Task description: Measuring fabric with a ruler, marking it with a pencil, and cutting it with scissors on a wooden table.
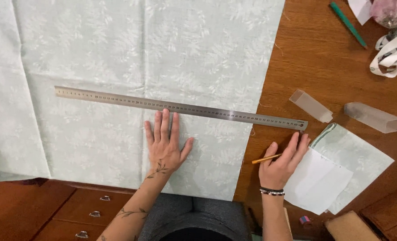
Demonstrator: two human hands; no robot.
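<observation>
A pale green leaf-patterned cloth (118, 58) lies spread over a brown wooden table (323, 67). A long steel ruler (180, 108) lies across it, its right end past the cloth's edge. My left hand (165, 145) rests flat on the cloth, fingers apart, fingertips just below the ruler. My right hand (283, 163) lies on the bare wood near the ruler's right end, with a yellow pencil (264, 159) held under the thumb, its tip pointing left. That hand's fingers overlap a white paper (316, 183).
Under the white paper lies a folded piece of the same green cloth (363, 156). Two clear plastic tubes (311, 105) (372, 117) lie to the right. A green pencil (348, 24) and a white measuring tape (392, 51) sit at the far right. Drawers (91, 209) show below the table edge.
</observation>
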